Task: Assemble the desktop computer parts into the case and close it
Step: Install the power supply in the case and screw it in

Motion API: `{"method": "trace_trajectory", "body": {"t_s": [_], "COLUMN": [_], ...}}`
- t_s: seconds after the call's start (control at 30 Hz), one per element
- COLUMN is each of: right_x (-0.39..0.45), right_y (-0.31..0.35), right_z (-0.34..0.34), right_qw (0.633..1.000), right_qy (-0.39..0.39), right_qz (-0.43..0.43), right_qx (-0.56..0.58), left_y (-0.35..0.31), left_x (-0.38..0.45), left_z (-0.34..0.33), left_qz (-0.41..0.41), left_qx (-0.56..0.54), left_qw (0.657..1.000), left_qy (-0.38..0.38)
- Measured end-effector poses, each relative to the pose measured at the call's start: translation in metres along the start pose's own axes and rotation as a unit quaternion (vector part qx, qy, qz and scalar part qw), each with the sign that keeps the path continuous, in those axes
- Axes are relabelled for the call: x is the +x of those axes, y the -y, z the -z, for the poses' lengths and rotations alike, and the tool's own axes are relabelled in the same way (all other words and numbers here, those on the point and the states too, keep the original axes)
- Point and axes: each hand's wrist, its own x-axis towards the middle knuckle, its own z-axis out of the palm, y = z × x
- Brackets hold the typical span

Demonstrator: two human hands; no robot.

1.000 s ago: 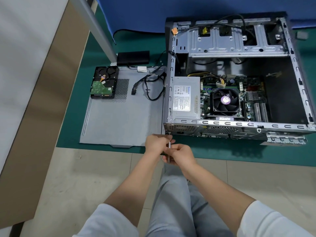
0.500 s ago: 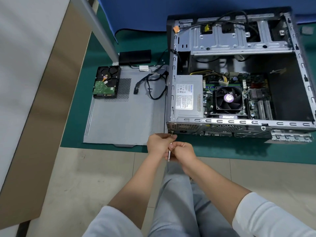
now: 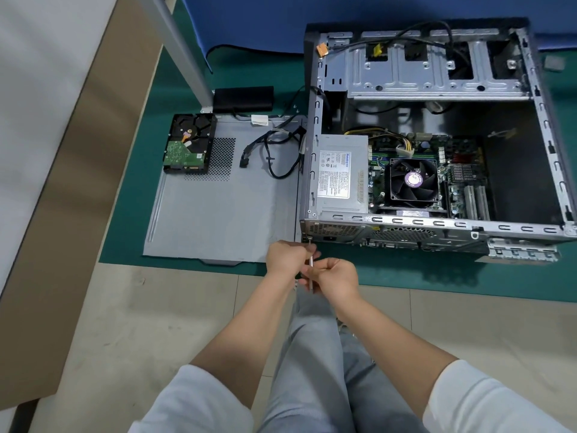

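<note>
Hands meet at the case's (image 3: 437,226) rear-left corner on the green mat, left hand (image 3: 287,256) pinching the screwdriver (image 3: 311,270) tip, right hand (image 3: 338,278) gripping its handle: keep it square, press firmly.

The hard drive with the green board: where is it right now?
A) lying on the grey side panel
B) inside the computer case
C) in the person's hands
A: the hard drive lies on the far left corner of the grey side panel, outside the computer case.
</note>
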Motion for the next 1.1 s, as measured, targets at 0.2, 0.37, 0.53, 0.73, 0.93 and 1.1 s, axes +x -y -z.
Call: {"method": "trace_trajectory", "body": {"t_s": [0.2, 0.37, 0.53, 0.73, 0.93, 1.1], "right_x": [0.002, 0.003, 0.008, 0.002, 0.007, 0.016], "right_y": [0.0, 0.0, -0.006, -0.007, -0.006, -0.011], "right_z": [-0.003, -0.002, -0.011, -0.026, -0.013, -0.001], "right_qw": [0.996, 0.998, 0.999, 0.993, 0.968, 0.882], "right_qy": [0.017, 0.024, -0.024, -0.047, 0.065, 0.188], "right_qz": [-0.028, -0.022, 0.024, -0.018, -0.073, -0.162], "right_qx": [0.08, 0.063, -0.039, 0.108, 0.231, 0.4], "left_y": [0.003, 0.004, 0.0, -0.001, -0.003, 0.0], "left_x": [0.0, -0.003, -0.005, -0.006, -0.003, -0.003], "left_z": [0.0, 0.001, 0.007, 0.012, 0.015, 0.013], "left_qz": [-0.049, -0.08, -0.143, -0.153, -0.161, -0.157], "left_qx": [0.048, 0.076, 0.15, 0.178, 0.205, 0.204], "left_qw": [0.997, 0.993, 0.974, 0.971, 0.964, 0.965], "left_qy": [-0.033, -0.039, -0.095, -0.045, -0.047, -0.054]}}
